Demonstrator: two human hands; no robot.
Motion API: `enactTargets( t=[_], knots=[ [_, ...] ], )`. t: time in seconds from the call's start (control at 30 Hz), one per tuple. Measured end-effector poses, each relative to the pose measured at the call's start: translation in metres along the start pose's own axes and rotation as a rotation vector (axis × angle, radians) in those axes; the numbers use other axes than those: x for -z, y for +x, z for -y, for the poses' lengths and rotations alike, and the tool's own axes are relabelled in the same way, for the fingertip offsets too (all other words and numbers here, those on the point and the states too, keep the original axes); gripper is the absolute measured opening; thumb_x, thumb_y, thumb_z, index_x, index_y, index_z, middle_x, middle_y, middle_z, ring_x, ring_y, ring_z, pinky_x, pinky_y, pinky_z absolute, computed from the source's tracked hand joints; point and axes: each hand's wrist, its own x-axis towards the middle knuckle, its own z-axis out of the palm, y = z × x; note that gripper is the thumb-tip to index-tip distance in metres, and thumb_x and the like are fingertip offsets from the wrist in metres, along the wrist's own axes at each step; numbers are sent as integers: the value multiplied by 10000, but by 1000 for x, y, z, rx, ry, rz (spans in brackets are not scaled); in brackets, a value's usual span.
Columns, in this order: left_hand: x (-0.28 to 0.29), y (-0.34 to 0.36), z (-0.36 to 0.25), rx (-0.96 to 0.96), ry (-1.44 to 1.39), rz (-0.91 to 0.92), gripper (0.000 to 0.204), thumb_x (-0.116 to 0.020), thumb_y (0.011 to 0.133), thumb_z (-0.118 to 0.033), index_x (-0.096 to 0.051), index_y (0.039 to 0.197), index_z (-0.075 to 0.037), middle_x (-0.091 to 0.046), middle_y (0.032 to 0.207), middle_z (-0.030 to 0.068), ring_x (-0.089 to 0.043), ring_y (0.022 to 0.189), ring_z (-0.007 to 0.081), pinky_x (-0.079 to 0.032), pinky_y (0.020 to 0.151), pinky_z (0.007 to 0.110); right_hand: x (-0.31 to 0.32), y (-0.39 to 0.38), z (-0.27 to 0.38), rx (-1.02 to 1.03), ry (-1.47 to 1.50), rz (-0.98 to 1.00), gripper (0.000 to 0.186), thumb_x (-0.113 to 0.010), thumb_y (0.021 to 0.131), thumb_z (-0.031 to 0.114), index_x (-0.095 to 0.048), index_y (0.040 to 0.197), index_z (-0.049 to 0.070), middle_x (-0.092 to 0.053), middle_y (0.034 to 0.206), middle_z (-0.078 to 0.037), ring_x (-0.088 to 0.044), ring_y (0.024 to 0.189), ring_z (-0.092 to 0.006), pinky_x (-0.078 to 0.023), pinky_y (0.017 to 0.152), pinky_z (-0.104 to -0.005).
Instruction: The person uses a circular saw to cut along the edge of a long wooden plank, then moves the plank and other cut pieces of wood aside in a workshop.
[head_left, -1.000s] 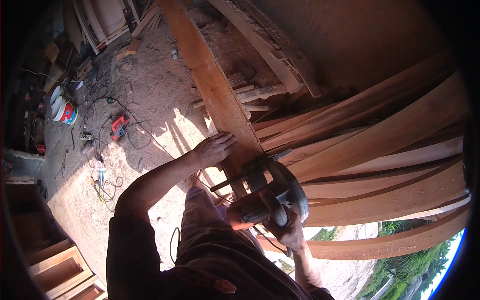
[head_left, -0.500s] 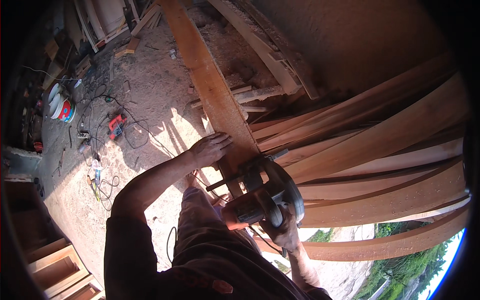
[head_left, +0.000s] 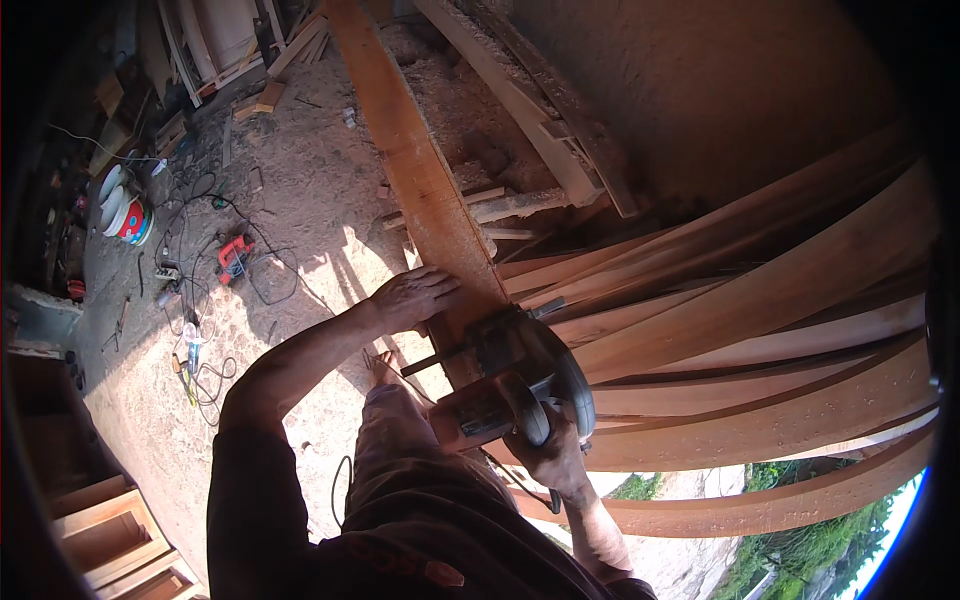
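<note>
A long brown board point(head_left: 407, 155) runs from the top of the view down beneath a dark circular saw point(head_left: 559, 366). The fingers of my left hand point(head_left: 405, 298) lie outstretched on the board, just beyond the saw. My right hand point(head_left: 548, 452) is wrapped round the saw's handle at the near end of its body. The blade is hidden. Below the saw a bare foot point(head_left: 382, 365) shows beside the board on the floor.
Several curved planks point(head_left: 760, 312) fill the right. Timber offcuts point(head_left: 540, 130) lean behind the board. On the dusty floor point(head_left: 290, 150) lie a red power tool point(head_left: 236, 257), tangled cords and buckets point(head_left: 130, 218). Wooden cabinet frames point(head_left: 110, 535) stand at lower left.
The saw, both my hands and the board's near part sit slightly further left in the picture than a second ago. My grip looks the same.
</note>
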Motion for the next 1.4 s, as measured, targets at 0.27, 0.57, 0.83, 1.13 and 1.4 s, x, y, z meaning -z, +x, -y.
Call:
enactTargets(
  t=[0.27, 0.57, 0.83, 1.13, 1.4],
  knots=[
    [2, 3, 32, 339, 8, 6, 1214, -914, 577, -523, -380, 1516, 30, -358, 1609, 195, -281, 1533, 337, -143, 1282, 519, -9, 39, 11, -16, -12, 39, 352, -775, 831, 174, -661, 1104, -16, -726, 843, -161, -719, 797, -253, -556, 750, -384],
    [-4, 2, 63, 222, 53, -46, 1091, -919, 607, -451, -441, 1492, -28, -452, 1509, 151, -413, 1443, 295, -178, 1277, 511, -17, 67, 25, 43, -54, 43, 364, -762, 843, 201, -656, 1116, -16, -720, 836, -185, -729, 795, -311, -563, 745, -413],
    [2, 4, 78, 137, 21, 43, 938, -886, 700, -369, -466, 1469, -37, -445, 1526, 129, -402, 1453, 304, -183, 1293, 487, -25, 81, 26, 9, -17, 24, 352, -735, 838, 129, -673, 1163, 9, -634, 796, -66, -593, 718, -164, -510, 698, -350],
    [0, 3, 86, 93, 16, 38, 927, -880, 705, -384, -476, 1464, -38, -435, 1545, 125, -387, 1466, 310, -178, 1295, 482, -31, 92, 19, 169, -33, -15, 397, -736, 848, 188, -636, 1164, -30, -704, 783, -209, -731, 766, -346, -563, 717, -434],
    [-10, 3, 103, 230, 24, -97, 1128, -922, 570, -471, -444, 1481, -10, -438, 1524, 163, -362, 1468, 337, -192, 1280, 501, -33, 108, 23, 127, -33, 19, 379, -736, 845, 192, -647, 1148, -18, -699, 774, -209, -728, 752, -327, -556, 701, -430]
  ],
)
